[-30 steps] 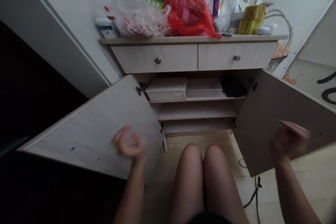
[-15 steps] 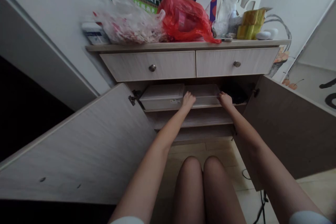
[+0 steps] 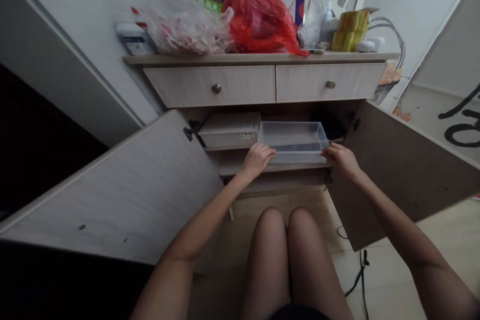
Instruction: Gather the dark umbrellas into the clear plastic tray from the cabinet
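Note:
A clear, open-topped plastic box (image 3: 292,134) juts forward from the cabinet's upper shelf. My left hand (image 3: 259,157) is closed on its front left corner, and my right hand (image 3: 340,157) pinches the front right corner. No contents show inside the box. Left of it, on the same shelf, sits a whitish lidded storage box (image 3: 230,127) with a small label on its front. Something dark (image 3: 328,127), too dim to make out, lies behind the clear box's right end.
The left cabinet door (image 3: 123,195) and right cabinet door (image 3: 408,175) stand swung out on either side. Above are two drawers with round knobs. A red plastic bag (image 3: 258,20) and other goods crowd the top. A black cable (image 3: 360,272) lies on the floor.
Both hands have drawn the clear plastic box forward out of the shelf, so its open top now shows. My hands are nearer to me and slightly farther apart.

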A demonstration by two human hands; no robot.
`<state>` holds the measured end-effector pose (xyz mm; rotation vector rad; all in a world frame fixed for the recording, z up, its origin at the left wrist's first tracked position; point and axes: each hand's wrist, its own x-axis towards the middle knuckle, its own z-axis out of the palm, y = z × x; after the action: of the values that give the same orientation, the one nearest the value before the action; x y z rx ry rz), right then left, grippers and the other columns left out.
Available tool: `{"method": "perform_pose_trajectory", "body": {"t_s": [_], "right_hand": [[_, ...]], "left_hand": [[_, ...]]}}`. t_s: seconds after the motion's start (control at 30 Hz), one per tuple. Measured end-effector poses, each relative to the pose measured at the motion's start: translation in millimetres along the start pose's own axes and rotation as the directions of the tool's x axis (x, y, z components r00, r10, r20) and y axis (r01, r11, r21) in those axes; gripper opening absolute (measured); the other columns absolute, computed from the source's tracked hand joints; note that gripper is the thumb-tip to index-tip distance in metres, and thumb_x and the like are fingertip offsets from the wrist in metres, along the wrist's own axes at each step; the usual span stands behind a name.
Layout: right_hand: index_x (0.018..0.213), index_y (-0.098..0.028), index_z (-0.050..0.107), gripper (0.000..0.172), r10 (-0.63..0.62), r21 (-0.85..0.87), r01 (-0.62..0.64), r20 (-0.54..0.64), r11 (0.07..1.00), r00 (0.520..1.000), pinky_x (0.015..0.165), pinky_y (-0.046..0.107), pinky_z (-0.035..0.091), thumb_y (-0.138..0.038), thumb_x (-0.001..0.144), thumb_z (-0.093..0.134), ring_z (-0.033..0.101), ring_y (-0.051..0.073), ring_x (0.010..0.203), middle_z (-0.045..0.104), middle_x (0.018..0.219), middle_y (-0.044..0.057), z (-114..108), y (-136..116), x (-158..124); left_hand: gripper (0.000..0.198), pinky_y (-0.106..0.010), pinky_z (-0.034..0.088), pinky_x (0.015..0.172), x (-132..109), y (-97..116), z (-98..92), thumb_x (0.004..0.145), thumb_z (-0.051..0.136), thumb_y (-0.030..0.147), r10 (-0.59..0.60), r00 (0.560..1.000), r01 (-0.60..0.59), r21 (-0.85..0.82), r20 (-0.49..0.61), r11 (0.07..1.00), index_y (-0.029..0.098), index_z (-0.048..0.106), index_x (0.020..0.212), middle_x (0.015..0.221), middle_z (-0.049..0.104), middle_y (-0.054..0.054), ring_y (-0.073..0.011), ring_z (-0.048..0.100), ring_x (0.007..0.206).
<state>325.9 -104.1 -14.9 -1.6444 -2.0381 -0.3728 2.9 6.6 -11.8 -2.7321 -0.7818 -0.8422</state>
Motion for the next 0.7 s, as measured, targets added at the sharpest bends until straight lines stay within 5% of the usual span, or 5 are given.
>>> {"method": "perform_pose_trajectory", "body": {"t_s": [0.17, 0.33, 0.6, 0.7], "right_hand": [[0.088, -0.022, 0.07, 0.031, -0.038, 0.125, 0.033, 0.038, 0.992, 0.999, 0.066, 0.023, 0.042, -0.034, 0.101, 0.045, 0.062, 0.015, 0.075, 0.067, 0.083, 0.005, -18.0, -51.4, -88.9], [0.088, -0.023, 0.071, 0.03, -0.029, 0.129, 0.012, 0.137, 0.992, 0.99, 0.069, 0.026, 0.045, -0.032, 0.1, 0.045, 0.063, 0.017, 0.079, 0.069, 0.085, 0.007, -9.9, -81.6, -140.3], [0.086, -0.023, 0.071, 0.025, -0.027, 0.1, 0.005, 0.228, 0.995, 0.973, 0.068, 0.025, 0.045, -0.027, 0.098, 0.05, 0.065, 0.017, 0.08, 0.069, 0.086, 0.005, 3.6, -97.5, -157.4], [0.086, -0.023, 0.072, 0.023, -0.032, 0.123, -0.003, 0.284, 0.992, 0.958, 0.069, 0.025, 0.047, -0.024, 0.097, 0.052, 0.067, 0.018, 0.083, 0.07, 0.088, 0.005, 1.3, -98.8, -156.5]], "left_hand": [[0.022, -0.035, 0.044, 0.078, -93.6, 62.0, -23.7, 0.098, 0.049, 0.026, 0.039, 0.998, -0.041, -0.049, -0.05, 0.998, 0.019, 0.07, 0.094, 0.08, 0.07, -0.005, -0.0193, 0.058, 0.079], [0.026, -0.036, 0.047, 0.078, -158.9, 105.9, -21.8, 0.099, 0.046, 0.025, -0.074, 0.997, 0.071, -0.126, -0.021, 0.99, 0.022, 0.071, 0.092, 0.077, 0.069, -0.004, -0.0195, 0.059, 0.076], [0.024, -0.036, 0.049, 0.074, -196.9, 117.9, -5.2, 0.096, 0.05, 0.027, -0.201, 0.98, 0.195, -0.242, 0.004, 0.95, 0.023, 0.072, 0.087, 0.074, 0.07, -0.004, -0.0195, 0.062, 0.072], [0.024, -0.039, 0.051, 0.082, -202.1, 119.6, 3.2, 0.095, 0.052, 0.036, -0.348, 0.937, 0.318, -0.33, -0.035, 0.889, 0.024, 0.072, 0.086, 0.08, 0.071, -0.006, -0.021, 0.065, 0.081]]}}
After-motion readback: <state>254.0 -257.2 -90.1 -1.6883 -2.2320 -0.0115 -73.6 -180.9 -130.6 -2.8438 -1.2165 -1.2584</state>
